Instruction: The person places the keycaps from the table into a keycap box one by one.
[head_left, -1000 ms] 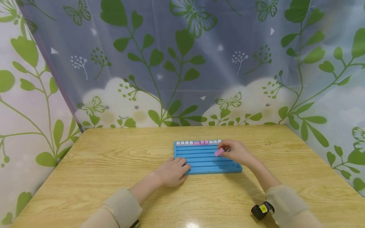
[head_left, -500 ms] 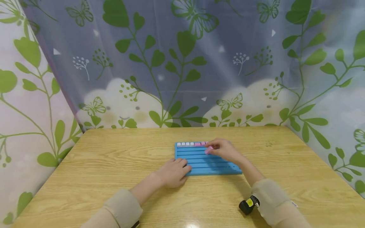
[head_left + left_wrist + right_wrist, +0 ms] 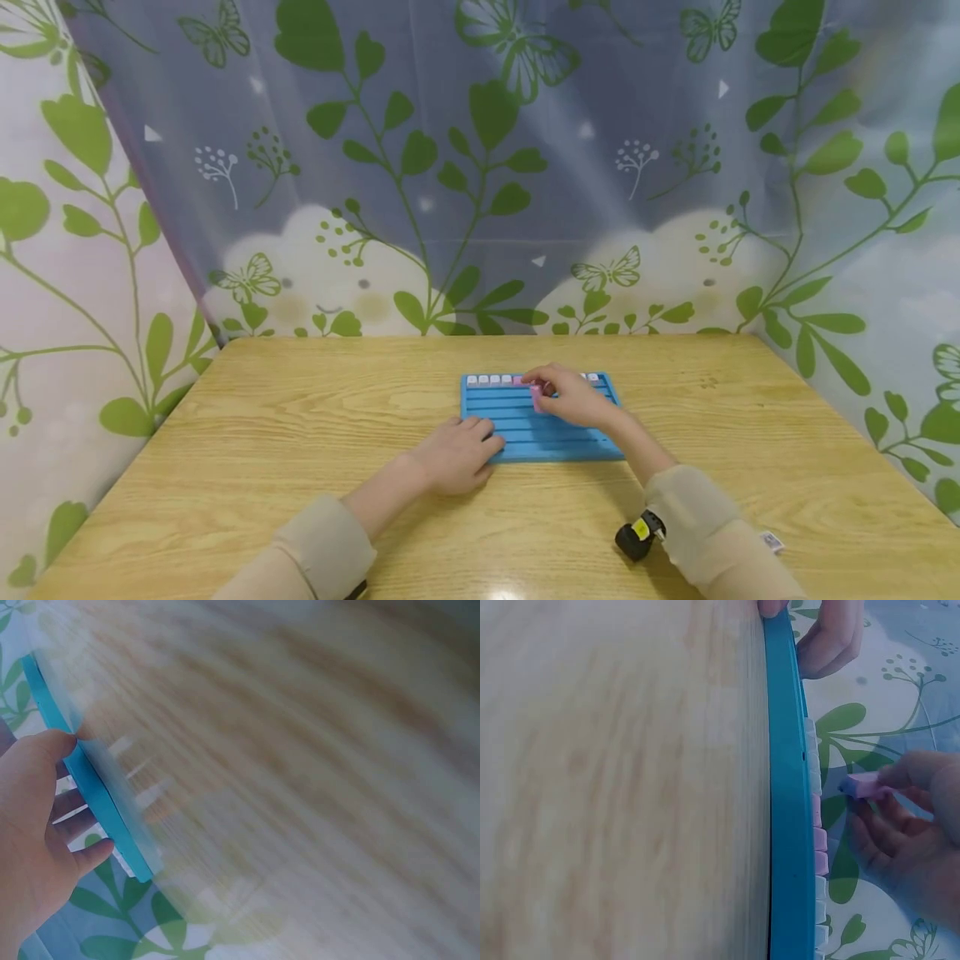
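A blue keyboard base [image 3: 558,433] with ridged rows lies on the table. Along its far row sit several white keycaps [image 3: 483,381] and pink ones, partly covered by my right hand. With thumb and fingers, my right hand [image 3: 573,398] pinches a longer pink keycap [image 3: 536,399], held upright above the base; the right wrist view shows this pink keycap [image 3: 864,784] apart from the row. At the front left corner, my left hand [image 3: 453,455] holds the base. The left wrist view has its thumb on the blue front edge [image 3: 96,791] and the fingers reaching over the top.
The wooden table [image 3: 300,417] runs back to a patterned curtain [image 3: 375,167]. A black wrist camera [image 3: 637,537] hangs from the right sleeve. Near that sleeve lies a small white tag-like piece [image 3: 771,542].
My right hand has moved left along the base with the pink keycap, which is now turned more upright. The left hand has stayed in place on the base.
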{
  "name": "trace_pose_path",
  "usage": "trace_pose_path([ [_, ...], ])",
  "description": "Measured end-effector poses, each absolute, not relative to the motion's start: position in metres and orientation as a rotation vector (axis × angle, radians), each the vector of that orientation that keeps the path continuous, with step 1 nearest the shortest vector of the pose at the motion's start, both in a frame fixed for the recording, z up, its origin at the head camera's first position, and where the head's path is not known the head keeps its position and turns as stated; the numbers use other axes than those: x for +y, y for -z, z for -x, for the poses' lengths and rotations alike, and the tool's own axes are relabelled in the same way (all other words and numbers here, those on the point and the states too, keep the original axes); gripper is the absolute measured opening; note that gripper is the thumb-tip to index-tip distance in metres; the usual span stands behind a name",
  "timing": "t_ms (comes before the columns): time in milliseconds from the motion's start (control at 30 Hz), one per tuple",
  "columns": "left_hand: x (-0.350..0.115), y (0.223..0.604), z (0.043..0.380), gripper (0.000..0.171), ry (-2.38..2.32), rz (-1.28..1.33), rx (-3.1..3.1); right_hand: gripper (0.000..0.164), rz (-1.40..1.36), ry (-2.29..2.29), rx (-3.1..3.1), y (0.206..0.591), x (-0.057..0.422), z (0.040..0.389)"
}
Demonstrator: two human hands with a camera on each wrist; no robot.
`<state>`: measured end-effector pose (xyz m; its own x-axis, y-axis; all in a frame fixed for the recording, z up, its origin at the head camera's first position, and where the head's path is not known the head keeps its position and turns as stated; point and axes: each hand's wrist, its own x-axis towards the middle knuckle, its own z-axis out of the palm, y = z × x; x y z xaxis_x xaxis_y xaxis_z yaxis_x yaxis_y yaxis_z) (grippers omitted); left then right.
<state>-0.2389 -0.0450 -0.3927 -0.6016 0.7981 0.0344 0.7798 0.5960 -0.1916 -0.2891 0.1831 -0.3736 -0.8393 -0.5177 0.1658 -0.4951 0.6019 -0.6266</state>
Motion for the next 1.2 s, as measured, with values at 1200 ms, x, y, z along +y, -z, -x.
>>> trace_pose_path([
  [1200,-0.048,0.394,0.24,0.03,-0.257,1.355,-2.66,0.031,0.925,0.728,2.912,0.366,0.133,0.313],
])
